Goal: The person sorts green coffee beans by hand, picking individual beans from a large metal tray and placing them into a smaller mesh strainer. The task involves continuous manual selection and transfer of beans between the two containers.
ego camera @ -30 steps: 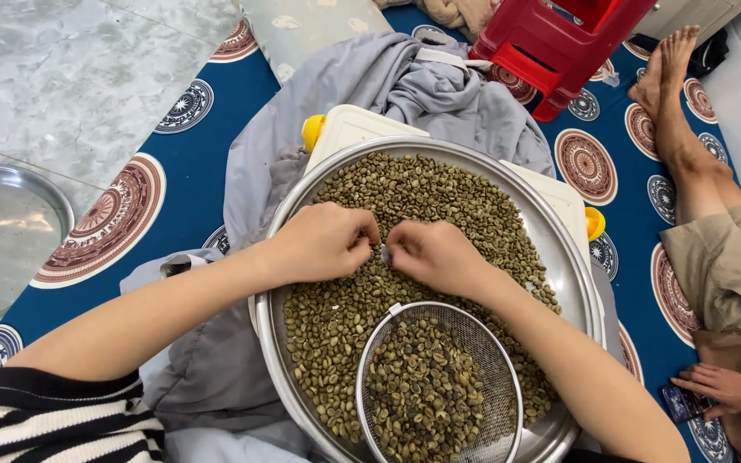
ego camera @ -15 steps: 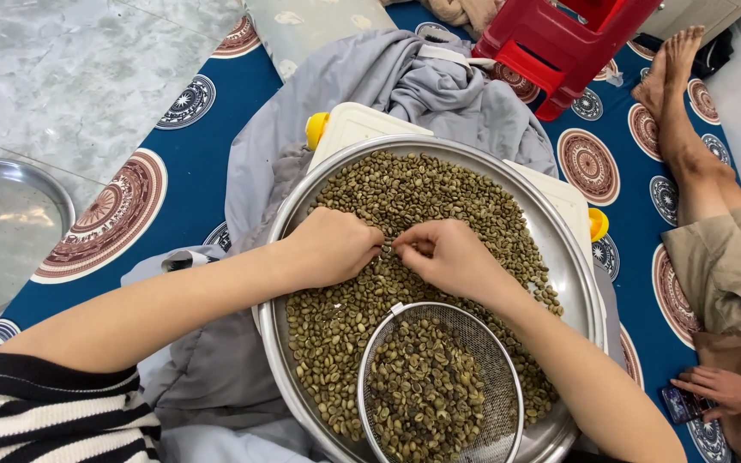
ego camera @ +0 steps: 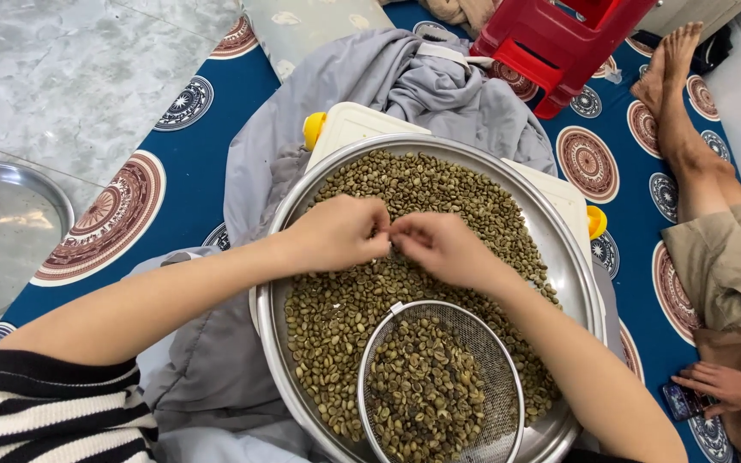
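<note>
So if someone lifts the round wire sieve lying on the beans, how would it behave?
The wire sieve is thin mesh, so probably light itself, but its load of beans adds weight. Tilted, the loose beans would likely slide and spill. Its mesh may flex slightly.
</note>
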